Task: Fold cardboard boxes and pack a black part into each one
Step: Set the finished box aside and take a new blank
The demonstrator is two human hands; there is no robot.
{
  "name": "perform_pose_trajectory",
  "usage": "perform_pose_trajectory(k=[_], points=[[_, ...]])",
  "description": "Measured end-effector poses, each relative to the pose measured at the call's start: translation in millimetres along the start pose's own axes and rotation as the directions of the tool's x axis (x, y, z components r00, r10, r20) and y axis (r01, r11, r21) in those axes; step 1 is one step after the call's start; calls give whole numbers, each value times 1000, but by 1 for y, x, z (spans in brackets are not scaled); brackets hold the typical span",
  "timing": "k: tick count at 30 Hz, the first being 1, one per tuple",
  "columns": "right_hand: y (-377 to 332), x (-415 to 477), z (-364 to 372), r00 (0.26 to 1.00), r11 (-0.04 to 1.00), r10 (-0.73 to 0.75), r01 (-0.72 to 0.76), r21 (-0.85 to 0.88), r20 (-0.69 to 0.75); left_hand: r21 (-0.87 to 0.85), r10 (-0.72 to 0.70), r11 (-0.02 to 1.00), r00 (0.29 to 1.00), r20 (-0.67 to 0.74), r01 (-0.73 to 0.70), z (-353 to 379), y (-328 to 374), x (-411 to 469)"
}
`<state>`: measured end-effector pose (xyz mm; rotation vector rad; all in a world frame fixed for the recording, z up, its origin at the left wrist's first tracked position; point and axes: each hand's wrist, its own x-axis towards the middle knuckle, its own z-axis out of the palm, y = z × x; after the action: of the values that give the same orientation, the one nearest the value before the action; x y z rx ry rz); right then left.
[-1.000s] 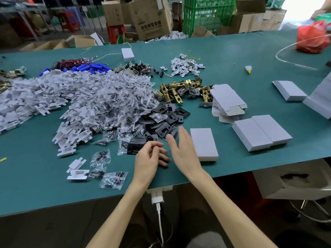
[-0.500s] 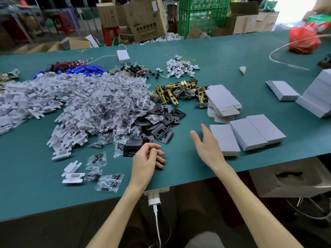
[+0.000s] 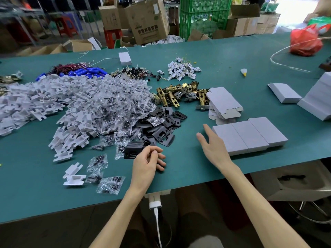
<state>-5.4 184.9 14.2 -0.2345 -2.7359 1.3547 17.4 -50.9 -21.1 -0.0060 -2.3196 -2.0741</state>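
The head camera looks down on a green counter (image 3: 223,65) covered with small hardware. The person's left hand (image 3: 147,162) rests on the counter near the front edge. Its fingers are loosely curled and nothing can be seen inside them. Just beside its fingertips, on the far side, lies a black part (image 3: 132,150); whether the hand touches it is not clear.

The right hand (image 3: 213,145) is wide, with straight fingers spread, and it holds nothing. It lies just beside the left end of a row of three closed grey boxes (image 3: 250,133), which stand side by side and touch each other. If the hand touches the first box cannot be told.

Behind this row is a stack of flat, unfolded boxes (image 3: 223,102). A pile of black plates (image 3: 162,126) lies between the two hands and further back. To the left of it spreads a large heap of clear screw bags (image 3: 111,104), and further left a heap of white plastic pieces (image 3: 26,102). Brass latches (image 3: 179,93) lie behind the black plates. A red bag (image 3: 304,40) sits at the far right corner.
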Motion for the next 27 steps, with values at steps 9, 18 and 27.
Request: perform_pose_trajectory(k=[9, 18, 27], points=[[41, 17, -49, 990, 999, 27, -30, -23, -137, 11, 13, 1000, 1000, 7, -13, 0, 1, -1], [26, 55, -48, 967, 970, -165, 123, -211, -192, 44, 19, 999, 1000, 12, -19, 2, 1, 1], [25, 102, -50, 986, 777, -128, 33, -629, -106, 31, 0, 1000, 1000, 14, -1, 1, 2, 1]])
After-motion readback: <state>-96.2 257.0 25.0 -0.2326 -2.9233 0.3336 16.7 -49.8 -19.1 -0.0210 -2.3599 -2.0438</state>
